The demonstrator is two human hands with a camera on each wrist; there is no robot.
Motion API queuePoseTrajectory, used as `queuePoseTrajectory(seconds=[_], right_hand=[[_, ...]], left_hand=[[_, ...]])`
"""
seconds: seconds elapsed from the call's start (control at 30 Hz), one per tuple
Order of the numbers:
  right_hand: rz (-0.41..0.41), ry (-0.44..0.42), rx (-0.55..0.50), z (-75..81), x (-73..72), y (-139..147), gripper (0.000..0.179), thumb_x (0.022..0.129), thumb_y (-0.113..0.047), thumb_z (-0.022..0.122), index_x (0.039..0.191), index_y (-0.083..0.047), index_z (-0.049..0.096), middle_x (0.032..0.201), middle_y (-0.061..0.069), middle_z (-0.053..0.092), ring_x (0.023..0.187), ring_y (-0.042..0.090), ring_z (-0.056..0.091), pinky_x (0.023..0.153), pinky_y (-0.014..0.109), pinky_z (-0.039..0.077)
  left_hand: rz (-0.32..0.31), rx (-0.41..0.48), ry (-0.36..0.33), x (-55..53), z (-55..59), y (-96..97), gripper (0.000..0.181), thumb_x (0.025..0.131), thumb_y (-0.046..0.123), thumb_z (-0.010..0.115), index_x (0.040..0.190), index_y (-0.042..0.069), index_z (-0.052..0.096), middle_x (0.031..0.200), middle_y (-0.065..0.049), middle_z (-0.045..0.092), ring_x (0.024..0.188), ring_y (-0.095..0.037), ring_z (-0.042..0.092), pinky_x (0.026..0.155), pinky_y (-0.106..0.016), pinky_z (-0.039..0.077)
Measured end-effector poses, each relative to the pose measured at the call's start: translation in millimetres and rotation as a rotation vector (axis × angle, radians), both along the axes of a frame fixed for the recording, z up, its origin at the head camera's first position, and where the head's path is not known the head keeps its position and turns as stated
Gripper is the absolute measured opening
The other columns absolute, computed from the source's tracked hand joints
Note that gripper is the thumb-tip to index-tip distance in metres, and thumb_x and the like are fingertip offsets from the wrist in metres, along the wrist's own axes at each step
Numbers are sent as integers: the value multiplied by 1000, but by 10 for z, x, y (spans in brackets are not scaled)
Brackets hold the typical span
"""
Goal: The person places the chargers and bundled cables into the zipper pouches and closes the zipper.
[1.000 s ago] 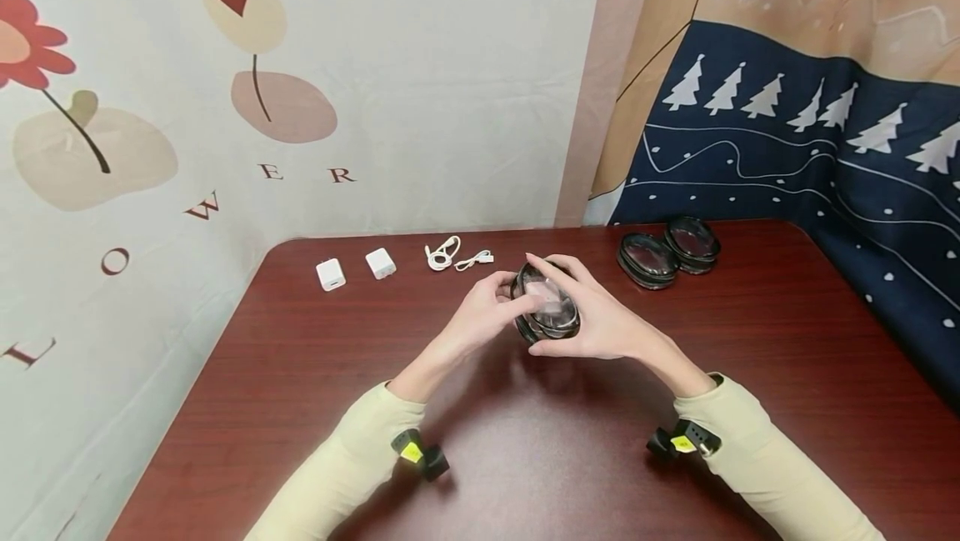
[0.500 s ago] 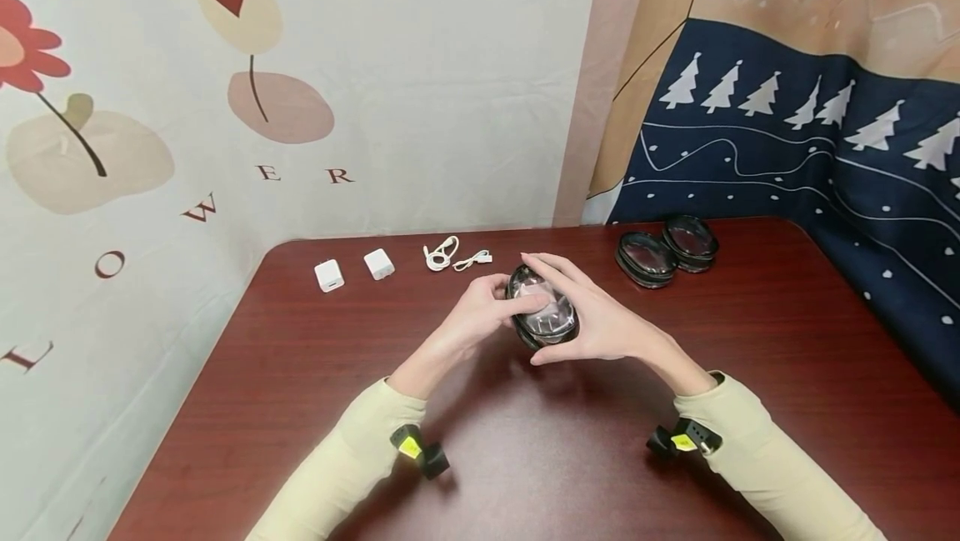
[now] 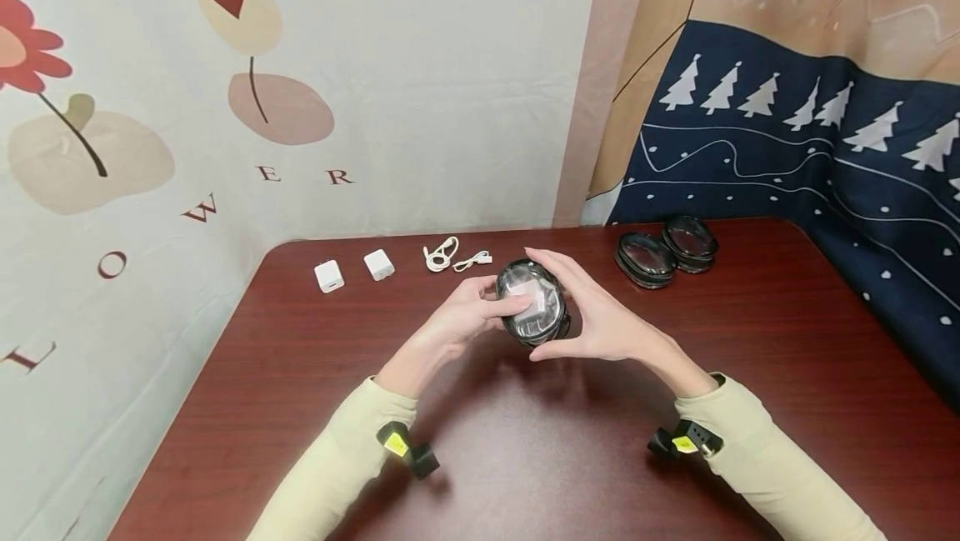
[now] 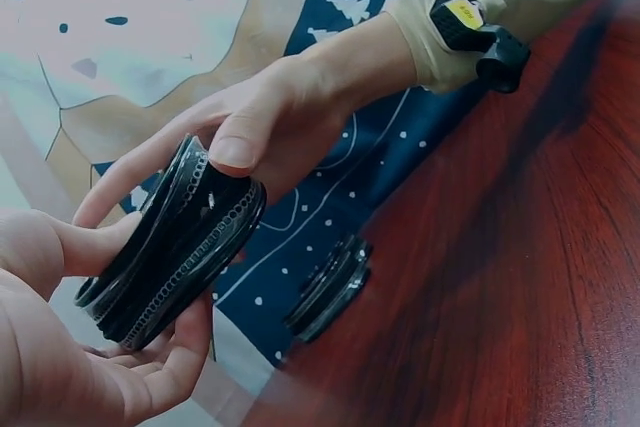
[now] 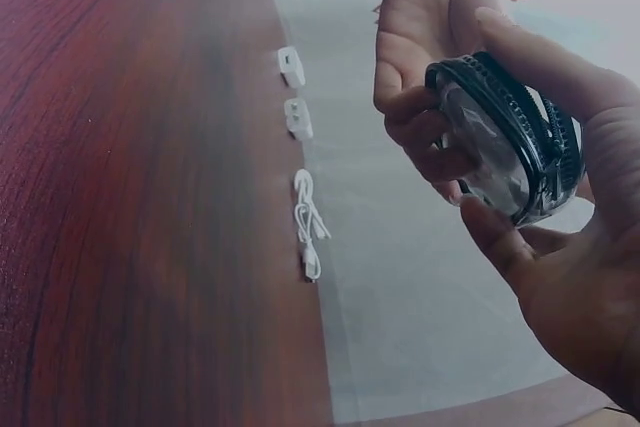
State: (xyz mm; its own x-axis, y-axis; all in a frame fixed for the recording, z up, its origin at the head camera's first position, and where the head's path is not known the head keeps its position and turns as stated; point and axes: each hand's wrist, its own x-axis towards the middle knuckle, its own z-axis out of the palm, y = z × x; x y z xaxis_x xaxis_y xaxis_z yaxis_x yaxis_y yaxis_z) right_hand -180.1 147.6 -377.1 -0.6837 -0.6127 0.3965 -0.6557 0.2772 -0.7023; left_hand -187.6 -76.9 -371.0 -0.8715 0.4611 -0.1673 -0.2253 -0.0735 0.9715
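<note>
A small round clear pouch [image 3: 531, 320] with black edging is held up over the table between both hands. My left hand [image 3: 468, 312] grips it from the left, thumb flat across its clear face and fingers behind. My right hand [image 3: 600, 316] spans its right side, fingertips at the upper rim and thumb at the lower rim, with a gap before the palm. In the left wrist view the pouch [image 4: 190, 247] is edge-on, showing its zipper, and the right thumb lies on its edge. Something whitish shows through the clear face.
Two similar black-edged pouches, one front [image 3: 647, 259] and one behind [image 3: 691, 242], lie at the table's back right. Along the back left are two white charger plugs, left [image 3: 329, 276] and right [image 3: 379, 264], and two white cables, one coiled [image 3: 441, 255], one smaller [image 3: 473, 260].
The pouch has turned so its clear face shows rounder, and shifted slightly left with my left hand. My right hand has stayed nearly in place, its gap to the pouch wider.
</note>
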Motion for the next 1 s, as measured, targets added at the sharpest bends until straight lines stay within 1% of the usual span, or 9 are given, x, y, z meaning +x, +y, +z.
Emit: queuePoseTrajectory(seconds=[0.1, 0.2, 0.33, 0.4, 0.53, 0.6, 0.73, 0.87, 1.0], right_hand=[[-10, -8, -33, -9, 3, 8, 111, 71, -24, 95, 159, -21, 27, 155, 1, 33, 126, 20, 48, 95, 41, 52], [-24, -6, -72, -21, 4, 18, 104, 72, -17, 94, 156, -15, 33, 149, 4, 38, 110, 20, 56, 86, 38, 55], [-60, -11, -111, -39, 6, 35, 93, 74, -11, 92, 151, -12, 40, 141, 6, 44, 95, 19, 61, 75, 33, 56], [-79, -18, -126, -48, 3, 46, 86, 75, -9, 91, 147, -11, 43, 134, 6, 49, 90, 19, 62, 72, 34, 57], [-104, -38, -145, -43, -1, 60, 75, 76, -6, 89, 140, -9, 48, 118, 5, 56, 85, 20, 61, 68, 35, 56], [-110, -49, -150, -40, -4, 62, 70, 77, -5, 88, 136, -7, 49, 113, 5, 58, 84, 21, 61, 68, 32, 56], [-118, -61, -153, -34, 5, 61, 57, 79, -4, 86, 126, -5, 52, 107, 4, 58, 84, 21, 61, 70, 26, 55], [-140, -52, -140, -40, 15, 68, 42, 84, -3, 81, 117, -8, 55, 103, 2, 58, 85, 18, 61, 68, 26, 54], [-160, -16, -134, -60, 2, 71, 29, 89, -1, 75, 112, -8, 58, 99, 2, 60, 81, 16, 61, 64, 27, 54]], left_hand=[[12, 23, -4, 0, 16, -22, 41, 95, -1, 63, 133, -11, 53, 104, -8, 70, 87, -15, 68, 80, -29, 55], [40, 37, -5, -3, 29, -40, 40, 95, -1, 63, 133, -11, 53, 104, -8, 69, 87, -16, 68, 80, -29, 56], [83, 54, -22, -22, 30, -53, 39, 94, -1, 65, 131, -10, 54, 106, -9, 68, 88, -16, 68, 80, -31, 57], [104, 61, -38, -31, 28, -58, 39, 94, 0, 65, 130, -9, 55, 107, -10, 68, 89, -17, 68, 80, -31, 57], [141, 76, -63, -34, 31, -71, 40, 94, 0, 66, 131, -9, 54, 107, -9, 68, 89, -16, 67, 80, -31, 57], [150, 84, -66, -35, 31, -81, 41, 94, 0, 65, 132, -9, 54, 106, -8, 68, 87, -16, 67, 79, -31, 57], [157, 97, -67, -33, 43, -92, 41, 94, 0, 65, 132, -9, 54, 106, -8, 68, 86, -16, 67, 78, -30, 57], [165, 101, -74, -23, 62, -94, 40, 95, -1, 64, 132, -9, 53, 108, -9, 67, 88, -16, 67, 80, -31, 57], [169, 102, -87, -10, 76, -89, 41, 95, -1, 64, 133, -9, 53, 109, -10, 66, 89, -16, 67, 81, -32, 57]])
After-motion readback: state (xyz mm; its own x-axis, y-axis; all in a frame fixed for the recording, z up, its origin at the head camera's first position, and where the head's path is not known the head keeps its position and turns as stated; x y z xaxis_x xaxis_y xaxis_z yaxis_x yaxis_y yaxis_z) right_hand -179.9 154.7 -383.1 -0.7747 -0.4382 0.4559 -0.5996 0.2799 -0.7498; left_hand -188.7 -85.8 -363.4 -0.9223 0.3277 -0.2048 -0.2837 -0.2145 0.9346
